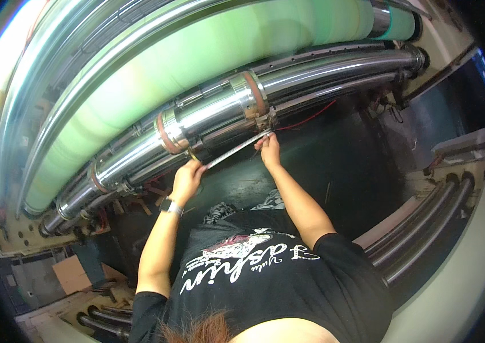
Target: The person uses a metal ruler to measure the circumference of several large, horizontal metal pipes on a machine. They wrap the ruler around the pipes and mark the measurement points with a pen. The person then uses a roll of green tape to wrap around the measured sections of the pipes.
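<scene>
A thin pale measuring tape (234, 152) runs taut and slanting between my two hands, just in front of a shiny metal roller (211, 114). My left hand (187, 177), with a dark watch on its wrist, is closed on the tape's lower left end, below a collar with a reddish-brown band (168, 134). At the upper right end, my right hand (269, 150) pinches the tape beneath a second banded collar (254, 94), close to a small metal bracket (266, 120). The fingers partly hide both tape ends.
Behind the roller lies a wide pale-green cylinder (197, 63). A third collar (96, 176) sits farther left on the shaft. A thin red cable (311, 117) runs off right of the bracket. Dark rollers (425, 223) stand at the right, and brown cardboard (72, 273) at the lower left.
</scene>
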A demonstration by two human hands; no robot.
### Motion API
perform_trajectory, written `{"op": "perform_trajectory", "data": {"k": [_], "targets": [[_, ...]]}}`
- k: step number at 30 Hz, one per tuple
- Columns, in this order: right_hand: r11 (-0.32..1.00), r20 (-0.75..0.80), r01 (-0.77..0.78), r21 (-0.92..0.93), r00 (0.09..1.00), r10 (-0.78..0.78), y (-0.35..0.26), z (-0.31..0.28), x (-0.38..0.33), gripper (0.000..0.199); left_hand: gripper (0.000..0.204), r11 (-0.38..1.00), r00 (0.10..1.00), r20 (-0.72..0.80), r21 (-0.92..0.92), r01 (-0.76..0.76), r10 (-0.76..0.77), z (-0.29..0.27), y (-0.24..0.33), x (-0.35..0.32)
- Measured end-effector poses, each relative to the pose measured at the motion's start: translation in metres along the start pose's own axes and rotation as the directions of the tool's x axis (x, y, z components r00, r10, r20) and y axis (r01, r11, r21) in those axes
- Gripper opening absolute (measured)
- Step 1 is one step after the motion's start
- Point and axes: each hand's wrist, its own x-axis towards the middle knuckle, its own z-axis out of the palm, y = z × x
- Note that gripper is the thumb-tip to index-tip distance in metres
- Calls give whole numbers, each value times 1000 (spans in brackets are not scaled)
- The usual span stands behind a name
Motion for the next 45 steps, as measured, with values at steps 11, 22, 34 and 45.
{"op": "perform_trajectory", "data": {"k": [11, 22, 34, 45], "targets": [[929, -25, 37, -367, 998, -49, 46, -63, -1, 14, 20, 999, 998, -52, 38, 28, -26, 34, -5, 55], [947, 52, -131, -294, 987, 153, 29, -57, -11, 16, 21, 999, 998, -36, -5, 43, -43, 42, -27, 58], [938, 48, -334, 98, 943, 330, 2, -56, 5, 14, 17, 974, 975, -50, -69, 215, -219, 8, -79, 3], [799, 152, -500, 333, 865, 478, -7, -35, 46, 40, 18, 931, 928, -96, 27, 365, -361, 4, -79, 15]]}}
